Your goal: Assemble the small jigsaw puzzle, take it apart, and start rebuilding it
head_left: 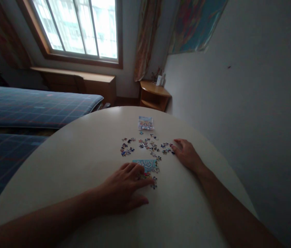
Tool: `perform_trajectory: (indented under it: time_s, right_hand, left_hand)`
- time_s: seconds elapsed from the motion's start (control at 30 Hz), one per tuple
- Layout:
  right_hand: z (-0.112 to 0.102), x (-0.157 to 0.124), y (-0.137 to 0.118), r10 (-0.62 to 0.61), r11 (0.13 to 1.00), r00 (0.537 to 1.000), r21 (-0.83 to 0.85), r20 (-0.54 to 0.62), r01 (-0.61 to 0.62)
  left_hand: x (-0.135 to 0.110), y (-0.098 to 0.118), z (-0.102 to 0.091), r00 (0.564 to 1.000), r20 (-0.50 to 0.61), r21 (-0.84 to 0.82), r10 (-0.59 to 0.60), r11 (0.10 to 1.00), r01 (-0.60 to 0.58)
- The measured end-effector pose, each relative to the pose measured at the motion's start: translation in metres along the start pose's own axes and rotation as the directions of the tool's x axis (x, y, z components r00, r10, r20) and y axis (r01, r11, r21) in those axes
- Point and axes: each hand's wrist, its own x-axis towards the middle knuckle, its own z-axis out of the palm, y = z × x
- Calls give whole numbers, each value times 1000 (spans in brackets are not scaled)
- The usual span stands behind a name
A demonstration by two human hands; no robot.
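A partly assembled jigsaw puzzle (147, 165) with a light blue top and lettering lies flat on the round cream table. My left hand (125, 187) rests over its lower left part, index finger stretched across it and thumb apart on the tabletop; the fingers hide some of the puzzle. To the right, my right hand (186, 155) lies beside a small cluster of loose puzzle pieces (165, 148). Its thumb and index finger are apart, the fingertips at the cluster's edge. More loose pieces (149, 144) are scattered above the puzzle, and another group (127, 150) sits further left.
Beyond the pieces lies a small printed picture sheet (146, 123). The cream table (88, 137) has a curved edge. A bed with a blue plaid mattress (37, 105) stands at left, a wooden corner shelf (155, 89) behind, and a white wall (251, 103) at right.
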Motion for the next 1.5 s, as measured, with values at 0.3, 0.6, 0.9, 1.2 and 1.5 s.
perform_trajectory:
  time_s: [0.3,0.6,0.9,1.2,1.5]
  right_hand:
    - [-2,-1,1,5,1000,1000,27,16,-5]
    - [-1,-1,3,-11,999,1000,36,13,10]
    - [-2,-1,2,-17,999,1000,41,20,16]
    - [-2,-1,2,-14,999,1000,46,13,14]
    - [-2,-2,2,-25,998,1000,57,15,24]
  left_hand:
    - [-1,-17,-2,992,-119,-150,-41,988,22]
    - [-6,-47,-21,776,-250,151,-579,768,622]
    - [-4,-58,-14,752,-235,133,-616,746,652]
    - [-4,-63,-14,789,-284,171,-545,780,601]
    - [-2,-65,-17,771,-289,198,-568,752,629]
